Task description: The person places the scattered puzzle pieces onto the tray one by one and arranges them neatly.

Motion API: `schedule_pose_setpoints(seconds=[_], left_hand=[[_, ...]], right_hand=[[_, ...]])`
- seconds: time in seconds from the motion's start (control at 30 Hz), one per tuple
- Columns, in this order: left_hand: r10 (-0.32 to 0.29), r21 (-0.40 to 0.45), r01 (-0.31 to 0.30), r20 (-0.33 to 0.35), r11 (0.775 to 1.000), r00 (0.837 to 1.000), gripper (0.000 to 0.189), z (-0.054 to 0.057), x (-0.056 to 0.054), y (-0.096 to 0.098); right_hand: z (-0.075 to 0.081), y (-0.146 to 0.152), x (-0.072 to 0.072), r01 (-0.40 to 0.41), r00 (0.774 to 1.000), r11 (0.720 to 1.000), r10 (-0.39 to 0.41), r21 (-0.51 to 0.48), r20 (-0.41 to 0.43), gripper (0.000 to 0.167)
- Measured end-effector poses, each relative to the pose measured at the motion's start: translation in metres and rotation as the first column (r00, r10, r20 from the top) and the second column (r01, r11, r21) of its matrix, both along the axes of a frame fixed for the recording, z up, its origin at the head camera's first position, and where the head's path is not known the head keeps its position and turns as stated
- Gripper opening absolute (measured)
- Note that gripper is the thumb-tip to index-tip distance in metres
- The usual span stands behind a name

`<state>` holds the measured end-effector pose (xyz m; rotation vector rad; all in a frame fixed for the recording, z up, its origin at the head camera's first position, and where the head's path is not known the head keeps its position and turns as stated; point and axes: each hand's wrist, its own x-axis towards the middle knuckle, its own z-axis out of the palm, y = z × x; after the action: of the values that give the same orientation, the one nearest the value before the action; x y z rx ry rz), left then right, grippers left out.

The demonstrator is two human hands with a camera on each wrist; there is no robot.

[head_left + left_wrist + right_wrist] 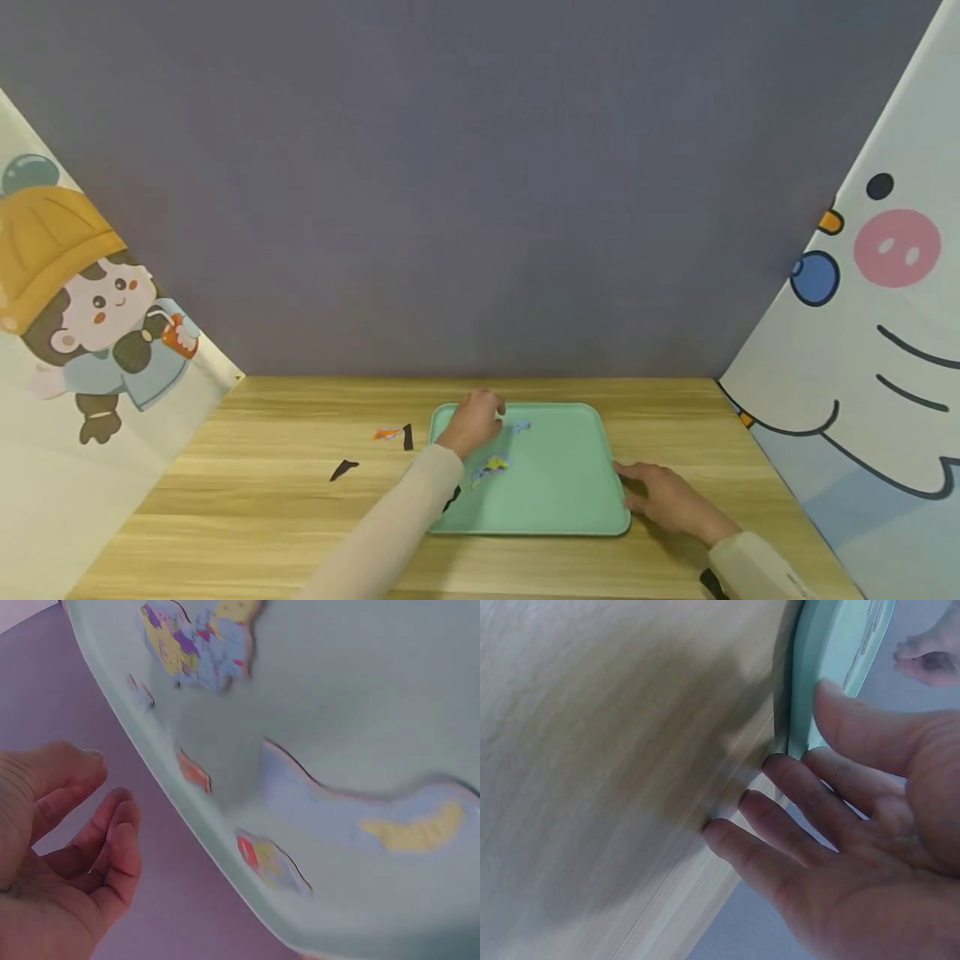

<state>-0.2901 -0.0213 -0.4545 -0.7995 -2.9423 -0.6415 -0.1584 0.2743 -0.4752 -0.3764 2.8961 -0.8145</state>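
Note:
A pale green tray (pixel 570 483) lies on the wooden table. My left hand (pixel 474 425) hovers over its far left part; in the left wrist view, that hand (pixel 75 847) has loosely bent fingers with nothing between them. Beside the tray's right edge is my right hand (pixel 667 500); the right wrist view shows its fingers extended at the tray's rim (pixel 802 697). Flat, irregular pieces lie in the tray, among them a pale blue one (pixel 522 425) and a yellow and blue one (pixel 495 465). A long blue piece with yellow (pixel 420 829) shows in the left wrist view.
Left of the tray, an orange piece (pixel 387 433), a dark strip (pixel 408 437) and a dark pointed piece (pixel 344 469) lie on the table (pixel 285 517). A grey panel (pixel 480 208) stands behind, with cartoon-printed panels at both sides.

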Motion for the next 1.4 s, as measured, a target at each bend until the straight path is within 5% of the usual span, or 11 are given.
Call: schedule_pose_setpoints(seconds=[0.6,1.0,1.4], left_hand=[[0.105,0.108,-0.096,-0.082,0.99,0.991,0.02,-0.001,0.0,-0.079],[0.253,0.065,-0.257,0.056,0.964,0.966,0.029,-0.014,-0.003,-0.139],[0.274,0.014,-0.274,0.018,0.962,0.962,0.026,-0.024,-0.004,-0.156]], right_hand=[[0.003,0.0,0.001,-0.001,1.0,1.0,0.001,-0.004,0.03,0.052],[0.0,0.0,0.001,0.008,0.999,1.0,-0.008,-0.002,0.032,0.054],[0.0,-0.001,0.001,-0.009,1.0,1.0,0.009,0.001,0.011,0.054]])
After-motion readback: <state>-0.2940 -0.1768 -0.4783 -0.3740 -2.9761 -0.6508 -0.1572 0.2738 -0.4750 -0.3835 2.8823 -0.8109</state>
